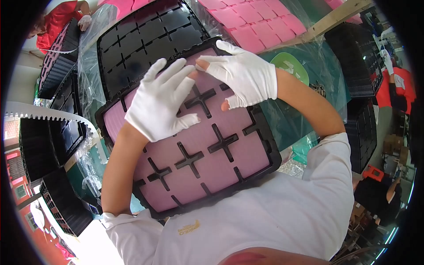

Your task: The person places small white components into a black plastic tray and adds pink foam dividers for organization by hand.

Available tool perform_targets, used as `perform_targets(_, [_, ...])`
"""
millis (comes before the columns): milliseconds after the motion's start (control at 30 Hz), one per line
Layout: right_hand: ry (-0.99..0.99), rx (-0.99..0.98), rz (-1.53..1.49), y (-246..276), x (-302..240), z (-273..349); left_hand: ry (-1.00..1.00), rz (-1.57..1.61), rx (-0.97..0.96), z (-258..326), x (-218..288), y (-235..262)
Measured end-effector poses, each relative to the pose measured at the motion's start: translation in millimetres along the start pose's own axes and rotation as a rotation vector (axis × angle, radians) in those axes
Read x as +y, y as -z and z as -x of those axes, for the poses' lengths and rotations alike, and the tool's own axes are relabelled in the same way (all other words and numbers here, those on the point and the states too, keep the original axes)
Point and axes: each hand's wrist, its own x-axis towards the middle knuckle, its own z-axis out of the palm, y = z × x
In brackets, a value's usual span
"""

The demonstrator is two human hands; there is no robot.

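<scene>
I read this as the seating step: my left hand (160,100) lies flat, fingers spread, on a pink sheet in the black tray (260,132) against my chest; my right hand (244,73) presses alongside, gripping nothing. Next calls for even pressure along the cross-shaped dividers.

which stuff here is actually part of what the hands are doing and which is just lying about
In hand:
- black tray with cross-shaped dividers
- pink sheets filling its compartments
- left hand, gloved, flat on the pink sheets
- right hand, gloved, on the tray's far end

Lying about:
- empty black tray behind
- loose pink sheets on plastic wrap
- stacked black trays at left
- wooden beam
</scene>
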Motion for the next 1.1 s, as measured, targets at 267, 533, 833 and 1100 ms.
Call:
perform_targets(267, [0.142,0.057,-0.163,-1.0,-11.4,29.2,0.257,0.005,-0.049,149.8,-1.0,25.5])
perform_targets(533, [0.043,-0.099,0.015,-2.6,6.9,-3.4,0.356,-0.139,-0.233,157.4,-4.4,37.4])
perform_targets(833, [0.085,-0.056,-0.079,5.0,-9.1,-2.3,0.314,-0.037,-0.226,158.1,-6.0,39.2])
perform_targets(1100, [-0.036,-0.034,-0.010,9.0,-3.0,-4.8,0.440,-0.164,-0.274,159.0,-6.1,47.1])
